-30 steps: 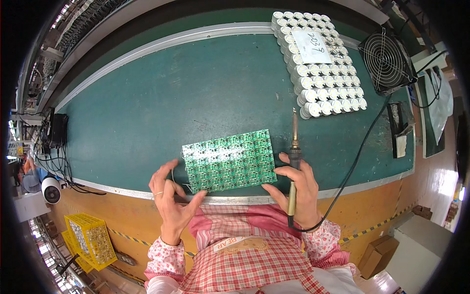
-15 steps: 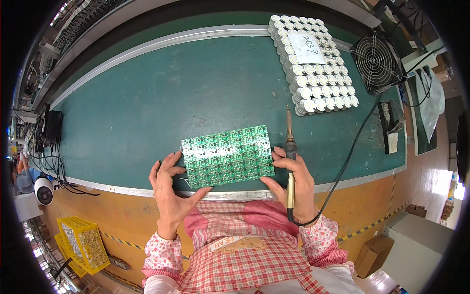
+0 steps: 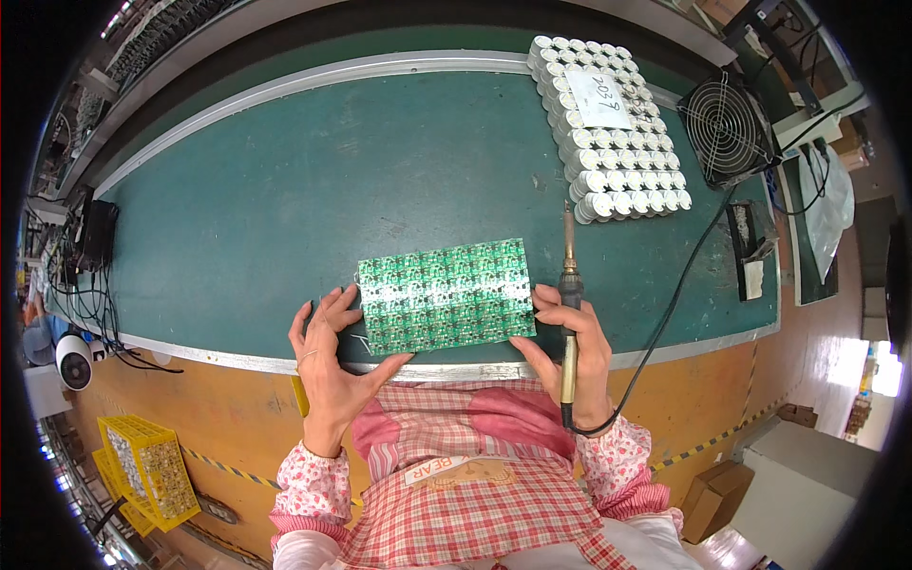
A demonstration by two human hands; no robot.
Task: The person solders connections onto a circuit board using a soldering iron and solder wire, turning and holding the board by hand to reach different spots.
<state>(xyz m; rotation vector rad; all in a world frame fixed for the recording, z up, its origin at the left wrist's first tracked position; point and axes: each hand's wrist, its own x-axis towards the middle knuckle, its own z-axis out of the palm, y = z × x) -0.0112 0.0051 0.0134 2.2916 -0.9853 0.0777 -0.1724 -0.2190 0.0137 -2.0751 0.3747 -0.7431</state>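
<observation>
A green circuit board panel [image 3: 445, 296], covered in rows of repeated small boards, is held near the front edge of the bench. My left hand [image 3: 332, 366] grips its left side, thumb along the lower edge and fingers at the left edge. At the opposite end, my right hand [image 3: 581, 356] pinches the right edge between thumb and fingers. A soldering iron [image 3: 570, 285] also rests in my right hand, its tip pointing away from me and its cable trailing off to the right.
White round parts [image 3: 632, 157] stand stacked in rows at the back right, a paper label on top. Beside them is a black fan [image 3: 724, 128]. A dark tray [image 3: 750, 252] sits at the bench's right edge. Black cables [image 3: 104, 304] lie at left; a yellow crate [image 3: 152, 470] is below.
The board has tilted slightly, shifting its glare, and sits a little farther right in view. Both hands keep their hold, and the soldering iron stays in my right hand.
</observation>
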